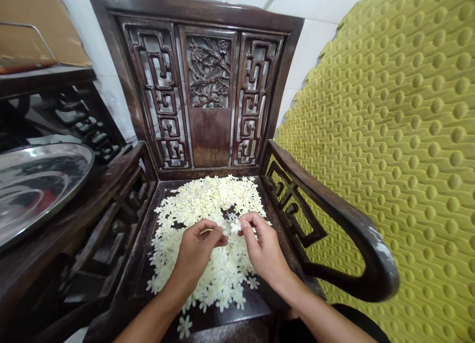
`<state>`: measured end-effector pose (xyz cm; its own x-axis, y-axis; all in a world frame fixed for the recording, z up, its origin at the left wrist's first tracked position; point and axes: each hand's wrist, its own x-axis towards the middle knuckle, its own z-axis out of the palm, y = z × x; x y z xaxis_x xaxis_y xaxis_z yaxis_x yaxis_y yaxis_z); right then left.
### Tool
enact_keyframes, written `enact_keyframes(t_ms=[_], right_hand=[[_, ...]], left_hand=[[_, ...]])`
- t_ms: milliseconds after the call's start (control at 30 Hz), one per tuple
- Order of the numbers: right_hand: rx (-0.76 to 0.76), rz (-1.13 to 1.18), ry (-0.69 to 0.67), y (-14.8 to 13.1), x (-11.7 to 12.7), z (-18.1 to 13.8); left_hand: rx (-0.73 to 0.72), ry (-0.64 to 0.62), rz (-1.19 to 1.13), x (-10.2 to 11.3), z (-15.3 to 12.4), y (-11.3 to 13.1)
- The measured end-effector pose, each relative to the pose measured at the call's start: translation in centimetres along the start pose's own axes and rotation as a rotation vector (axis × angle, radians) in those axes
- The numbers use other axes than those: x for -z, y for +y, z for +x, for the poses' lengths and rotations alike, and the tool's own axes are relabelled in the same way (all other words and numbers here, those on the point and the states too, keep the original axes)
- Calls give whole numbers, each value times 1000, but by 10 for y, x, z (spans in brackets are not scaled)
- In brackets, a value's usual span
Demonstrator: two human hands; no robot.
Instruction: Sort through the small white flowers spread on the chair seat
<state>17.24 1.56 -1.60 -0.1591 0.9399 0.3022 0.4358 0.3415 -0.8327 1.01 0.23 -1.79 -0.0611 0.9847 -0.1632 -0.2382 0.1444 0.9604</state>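
Note:
Small pale yellow-white flower pieces (pixel 208 199) lie heaped across the seat of a dark carved wooden chair (pixel 212 137). Over the middle of the heap, my right hand (pixel 263 244) pinches a white flower piece (pixel 235 227) between thumb and fingertips. Facing it a short way to the left, my left hand (pixel 200 246) is closed in a pinch; whatever its fingertips hold is too small to make out. Both hands are just above the flowers, fingertips pointing toward each other and apart. One loose flower piece (pixel 184 326) rests near the front edge of the seat.
The chair's right armrest (pixel 334 204) curves beside my right arm, and the left armrest (pixel 107 184) flanks the other side. A shiny round metal tray (pixel 79 172) stands at the left. A yellow-green bumpy foam mat (pixel 408 135) fills the right side.

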Motion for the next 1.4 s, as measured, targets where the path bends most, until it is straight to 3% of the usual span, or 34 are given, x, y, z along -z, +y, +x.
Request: enact_keyframes(t_ms=[100, 333, 567, 833, 1100, 1400], right_hand=[[-21, 46, 11, 0, 0, 1], [1, -10, 13, -1, -3, -1], [41, -36, 37, -2, -1, 0], [167, -45, -73, -12, -5, -7], [86, -7, -34, -8, -4, -5], [160, -102, -97, -3, 1, 0]], left_hand=[[2, 24, -60, 0, 0, 3], [20, -48, -132, 1, -4, 3], [37, -153, -12, -1, -5, -1], [68, -142, -17, 2, -2, -4], [122, -184, -56, 3, -2, -2], [119, -199, -43, 6, -1, -6]])
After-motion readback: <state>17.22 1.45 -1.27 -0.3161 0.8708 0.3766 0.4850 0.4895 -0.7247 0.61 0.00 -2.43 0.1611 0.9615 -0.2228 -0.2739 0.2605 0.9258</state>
